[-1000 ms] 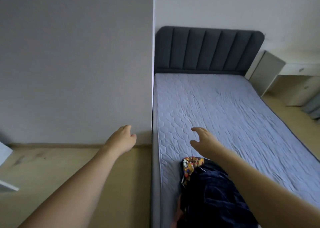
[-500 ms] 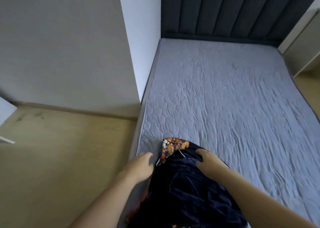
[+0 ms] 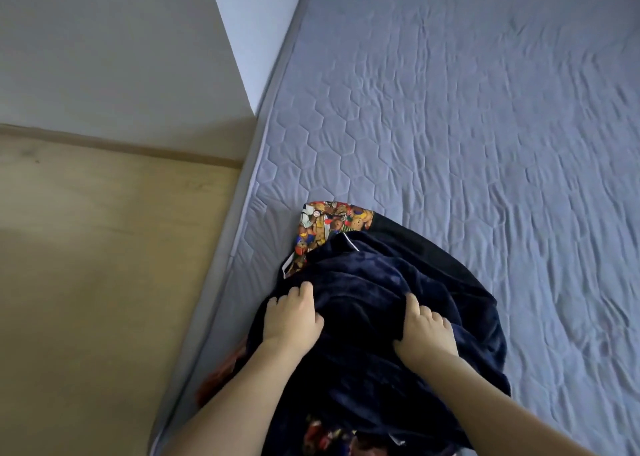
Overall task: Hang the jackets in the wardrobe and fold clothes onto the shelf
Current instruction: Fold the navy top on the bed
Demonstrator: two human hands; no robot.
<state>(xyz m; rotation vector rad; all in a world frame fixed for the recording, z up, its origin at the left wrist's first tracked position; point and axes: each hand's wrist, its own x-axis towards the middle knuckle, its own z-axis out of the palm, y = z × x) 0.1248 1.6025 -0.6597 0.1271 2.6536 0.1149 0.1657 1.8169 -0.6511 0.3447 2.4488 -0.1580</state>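
Pickup step: left hand and right hand both pinch the navy garment at bed left edge; next likely lifting it clear

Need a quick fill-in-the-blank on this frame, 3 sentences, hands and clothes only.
1. Both hands grip the dark ____ garment.
2. The clothes pile lies on the ____, near its left edge.
3. The cartoon-print cloth sticks out at the pile's ____ end, beyond the left hand and right hand.

Missing words: blue; bed; far
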